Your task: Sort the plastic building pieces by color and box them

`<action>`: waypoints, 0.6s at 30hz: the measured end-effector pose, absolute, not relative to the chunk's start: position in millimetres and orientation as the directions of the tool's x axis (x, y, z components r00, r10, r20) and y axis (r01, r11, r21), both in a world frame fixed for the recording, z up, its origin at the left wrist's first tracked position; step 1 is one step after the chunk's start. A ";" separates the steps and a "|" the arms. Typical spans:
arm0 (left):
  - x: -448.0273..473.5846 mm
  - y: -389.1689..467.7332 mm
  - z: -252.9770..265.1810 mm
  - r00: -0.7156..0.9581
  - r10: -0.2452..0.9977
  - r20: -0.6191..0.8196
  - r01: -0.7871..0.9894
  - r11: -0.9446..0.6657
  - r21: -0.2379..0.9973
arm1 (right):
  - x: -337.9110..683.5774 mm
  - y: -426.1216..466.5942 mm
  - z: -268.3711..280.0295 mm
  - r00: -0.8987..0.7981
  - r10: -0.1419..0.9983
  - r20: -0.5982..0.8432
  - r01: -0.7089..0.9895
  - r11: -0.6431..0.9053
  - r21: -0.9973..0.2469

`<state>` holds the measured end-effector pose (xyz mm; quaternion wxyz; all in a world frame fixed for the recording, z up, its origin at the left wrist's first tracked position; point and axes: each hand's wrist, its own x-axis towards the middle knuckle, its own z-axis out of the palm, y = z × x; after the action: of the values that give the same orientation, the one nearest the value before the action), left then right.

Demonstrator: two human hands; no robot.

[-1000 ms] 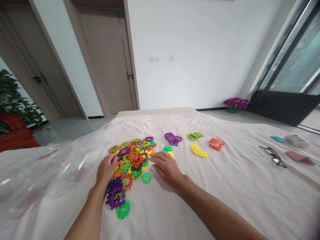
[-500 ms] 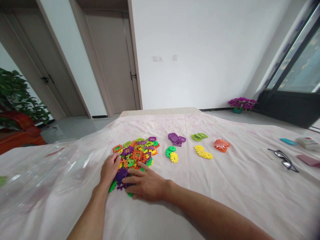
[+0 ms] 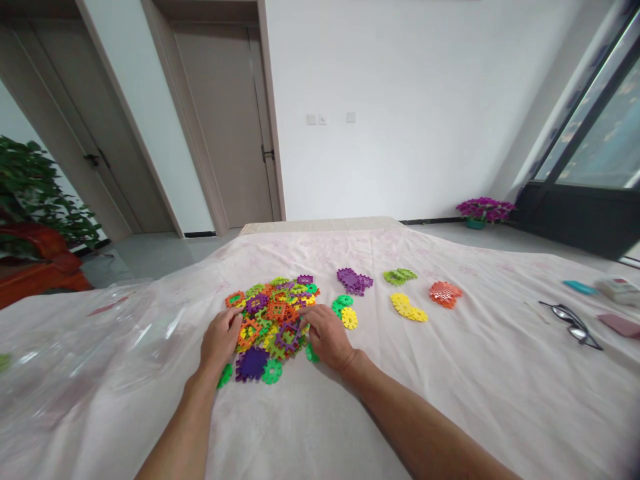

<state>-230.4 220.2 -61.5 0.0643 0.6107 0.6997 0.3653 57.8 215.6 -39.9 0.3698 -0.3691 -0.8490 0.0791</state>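
Observation:
A mixed heap of plastic interlocking building pieces (image 3: 273, 317), square and round, in purple, orange, yellow and green, lies on the cloth. My left hand (image 3: 221, 339) rests against the heap's left edge, fingers loosely bent and apart from the thumb. On the opposite side, my right hand (image 3: 327, 335) touches the heap's right edge with its fingers apart and bent downward. Neither hand visibly holds a piece. At the near side lie a dark purple square piece (image 3: 252, 364) and a green round piece (image 3: 272, 371). Another green piece (image 3: 312, 353) is partly hidden by my right hand.
Right of the heap lie small groups: purple pieces (image 3: 354, 281), light green pieces (image 3: 400, 275), yellow pieces (image 3: 409, 307), orange pieces (image 3: 445, 294), and green pieces (image 3: 342, 304) beside a yellow one. Clear plastic bags (image 3: 120, 333) spread at left; eyeglasses (image 3: 573, 323) lie far right.
My right hand has moved from the heap's near side to its right edge, uncovering the dark purple square and green round pieces. My left hand stays at the left edge.

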 end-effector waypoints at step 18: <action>-235.7 226.7 -69.9 -0.241 0.913 0.329 0.825 0.014 0.565 | 60.2 235.9 -35.8 -0.371 0.754 0.543 0.646 0.629 -0.432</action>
<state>-235.7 226.7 -69.9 0.0641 0.6127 0.7092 0.3428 60.2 235.9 -35.8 0.3666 -0.4243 -0.8247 0.0733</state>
